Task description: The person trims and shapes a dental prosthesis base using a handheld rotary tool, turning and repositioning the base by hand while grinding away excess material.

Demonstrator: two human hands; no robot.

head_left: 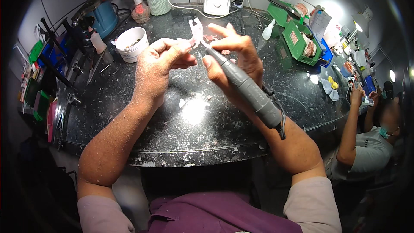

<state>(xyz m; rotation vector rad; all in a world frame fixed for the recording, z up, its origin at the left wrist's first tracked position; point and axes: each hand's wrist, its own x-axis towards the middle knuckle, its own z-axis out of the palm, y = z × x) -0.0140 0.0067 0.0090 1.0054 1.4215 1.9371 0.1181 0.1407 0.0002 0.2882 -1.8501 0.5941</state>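
Note:
My left hand is closed, its thumb and fingertips pinching a small pale-pink denture piece with a curved, forked outline. In my right hand lies a dark grey rotary handpiece, its body slanting down toward my forearm. The thin tip of the tool meets or nearly meets the denture's lower edge; whether it touches is too small to tell. Pale dust speckles my left hand and forearm. Behind the denture, partly hidden by my right fingers, some pinkish fragments lie on the black speckled bench.
A white tub stands left of my hands. Farther back are a mint-green tool cup and a white control box. Green boxes with dental models and a white squeeze bottle lie right. A co-worker sits far right.

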